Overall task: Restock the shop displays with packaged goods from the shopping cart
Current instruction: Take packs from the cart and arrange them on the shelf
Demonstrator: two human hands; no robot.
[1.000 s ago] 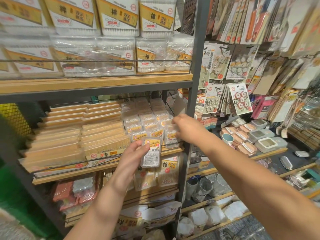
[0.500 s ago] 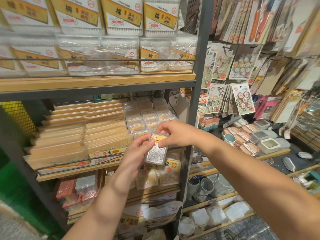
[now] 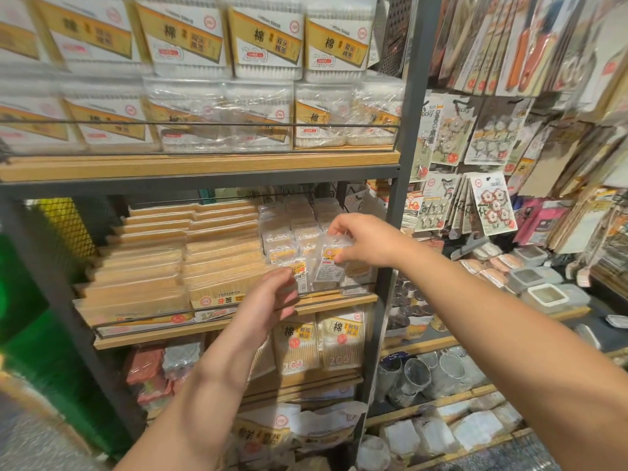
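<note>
R hand [image 3: 365, 241] pinches small clear pack [image 3: 329, 266] at shelf front, L hand [image 3: 272, 297] loose below.

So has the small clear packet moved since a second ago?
Yes. The small clear packet went from the left hand to the right hand, rightward toward the upright post.

We are finding the scene evenly and warmly lit, seemingly from overhead; no lamp is showing. Glare is breaking across the clear wrapping on the cotton swab boxes [image 3: 258, 117] on the top shelf, washing out their labels. Shadow is pooling under the wooden shelf board [image 3: 200, 164] and deepening toward the back of the toothpick packs [image 3: 176, 260]. Motion blur is smearing the left edge, where a green shape [image 3: 23, 300] is losing all detail. The wide lens is bending the metal upright [image 3: 404, 158] and stretching the right forearm [image 3: 509, 331]. The right hand [image 3: 365, 239] is staying fairly sharp.
</note>
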